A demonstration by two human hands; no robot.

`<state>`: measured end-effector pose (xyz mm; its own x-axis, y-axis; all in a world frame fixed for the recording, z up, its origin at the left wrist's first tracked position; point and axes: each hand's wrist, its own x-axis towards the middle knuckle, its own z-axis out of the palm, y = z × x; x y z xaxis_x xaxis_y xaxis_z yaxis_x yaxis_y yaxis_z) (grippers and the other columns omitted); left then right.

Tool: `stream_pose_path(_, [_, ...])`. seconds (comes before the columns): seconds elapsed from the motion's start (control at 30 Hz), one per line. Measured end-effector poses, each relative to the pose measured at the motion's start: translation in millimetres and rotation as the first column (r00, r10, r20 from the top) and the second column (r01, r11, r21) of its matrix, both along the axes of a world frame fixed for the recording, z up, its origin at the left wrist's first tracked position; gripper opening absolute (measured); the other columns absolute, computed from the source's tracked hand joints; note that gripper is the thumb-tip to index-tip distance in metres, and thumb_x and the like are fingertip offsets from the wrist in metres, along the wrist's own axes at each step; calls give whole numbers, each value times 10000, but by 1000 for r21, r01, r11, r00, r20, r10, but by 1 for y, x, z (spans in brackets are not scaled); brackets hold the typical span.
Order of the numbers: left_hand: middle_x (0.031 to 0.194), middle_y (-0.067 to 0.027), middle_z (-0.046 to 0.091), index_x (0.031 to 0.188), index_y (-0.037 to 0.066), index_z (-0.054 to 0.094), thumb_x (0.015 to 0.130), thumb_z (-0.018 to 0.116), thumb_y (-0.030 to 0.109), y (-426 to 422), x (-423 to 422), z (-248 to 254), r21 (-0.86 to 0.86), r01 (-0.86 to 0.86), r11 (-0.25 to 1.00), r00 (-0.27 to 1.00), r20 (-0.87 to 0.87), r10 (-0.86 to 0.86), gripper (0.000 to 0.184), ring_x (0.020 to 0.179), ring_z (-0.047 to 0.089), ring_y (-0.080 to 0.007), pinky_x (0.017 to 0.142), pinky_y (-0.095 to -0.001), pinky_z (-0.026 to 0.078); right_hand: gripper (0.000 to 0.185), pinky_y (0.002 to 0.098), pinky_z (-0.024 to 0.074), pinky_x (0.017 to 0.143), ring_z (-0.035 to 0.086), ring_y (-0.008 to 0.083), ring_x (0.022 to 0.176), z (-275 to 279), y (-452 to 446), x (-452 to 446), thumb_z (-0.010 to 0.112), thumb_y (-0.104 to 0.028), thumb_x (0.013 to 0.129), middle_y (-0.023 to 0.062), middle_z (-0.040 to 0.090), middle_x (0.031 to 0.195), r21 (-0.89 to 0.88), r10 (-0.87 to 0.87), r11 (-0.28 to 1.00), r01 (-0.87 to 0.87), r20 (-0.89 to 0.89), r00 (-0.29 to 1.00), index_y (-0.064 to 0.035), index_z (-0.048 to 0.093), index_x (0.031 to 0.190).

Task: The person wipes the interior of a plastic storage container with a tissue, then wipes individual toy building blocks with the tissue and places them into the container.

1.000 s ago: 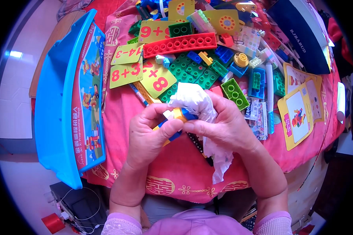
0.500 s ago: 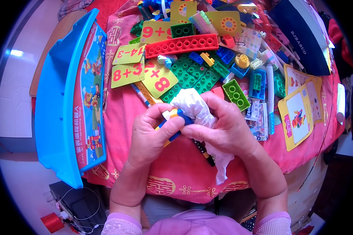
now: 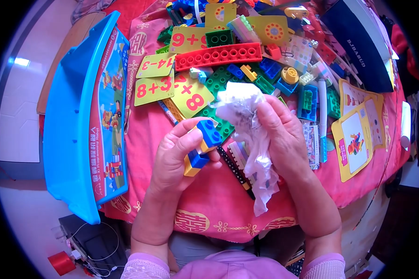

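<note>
In the left grip, boxy studded blocks.

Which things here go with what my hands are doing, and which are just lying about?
Part of the job, it seems:
blue-and-yellow plastic block piece, in the left hand
crumpled white tissue-like sheet, in the right hand

Apparently just lying about:
long red plastic brick
yellow rectangular arithmetic cards
large blue plastic bin

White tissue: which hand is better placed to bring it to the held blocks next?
Probably right: the right hand holds the white tissue, while the left hand grips the blue-and-yellow blocks.
</note>
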<state>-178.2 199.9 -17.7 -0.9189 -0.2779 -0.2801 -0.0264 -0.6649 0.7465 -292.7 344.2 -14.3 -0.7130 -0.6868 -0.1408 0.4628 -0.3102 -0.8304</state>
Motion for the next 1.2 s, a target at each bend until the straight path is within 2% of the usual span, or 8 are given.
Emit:
stream_pose_path(0.23, [895,-149,607,1155,10,428,890,512,255,-5,3,-7,290,100,952,995,-48,-90,370,706,641,-231,562,-331,556,236,198,470,632,551,50,750,-7,0,1,508,-162,908,9,585,867,45,-86,994,101,-259,962,-12,559,1083])
stream_pose_path(0.53, [967,-130,594,1164,21,424,896,515,244,-3,2,-14,529,92,843,996,-52,-76,360,771,636,-220,608,-319,570,253,221,446,722,536,87,865,-8,2,5,567,-65,857,33,561,960,-17,-76,997,76,-420,904,-32,557,1107])
stream_pose_path(0.7, [982,-103,577,1132,47,442,883,541,212,5,-1,-11,287,49,957,996,-83,-26,315,782,623,-185,665,-327,563,303,304,440,660,533,230,769,-8,-3,8,609,11,767,88,554,836,23,-44,992,124,-858,512,-73,573,1056])
stream_pose_path(0.83, [959,-106,573,1117,47,450,896,519,215,8,-4,-13,202,-101,974,994,-26,108,286,786,617,-180,684,-328,560,183,327,450,619,546,245,723,-5,1,8,593,-1,761,105,547,799,132,75,988,73,-850,522,-56,577,935])
stream_pose_path(0.9, [957,-120,574,1105,30,461,904,504,227,-7,0,-6,478,-109,871,984,-70,161,285,791,619,-197,682,-331,565,149,328,450,613,550,247,711,-4,3,7,584,-11,763,109,541,787,182,115,981,68,-827,550,-43,572,908])
stream_pose_path(1.0, [936,-140,575,1087,-3,467,919,468,262,-11,2,-15,633,6,774,993,-95,71,314,800,619,-233,695,-338,571,106,307,438,590,548,232,681,-7,1,8,564,-23,773,107,526,750,192,62,968,164,-810,583,-11,561,879])
stream_pose_path(1.1, [949,-155,549,1091,-23,452,930,431,301,-8,0,-15,764,158,625,980,-200,-3,363,832,604,-256,720,-350,569,133,255,399,553,516,144,628,-9,4,7,598,-125,828,68,521,726,176,-16,974,139,-563,826,-3,548,812])
stream_pose_path(1.2, [1008,-166,510,1109,-40,430,932,420,317,-7,1,-14,776,229,587,962,-271,-17,398,876,583,-255,734,-359,568,143,239,405,567,513,117,639,-9,5,5,629,-118,818,55,520,733,128,-31,981,147,-642,766,-9,537,806])
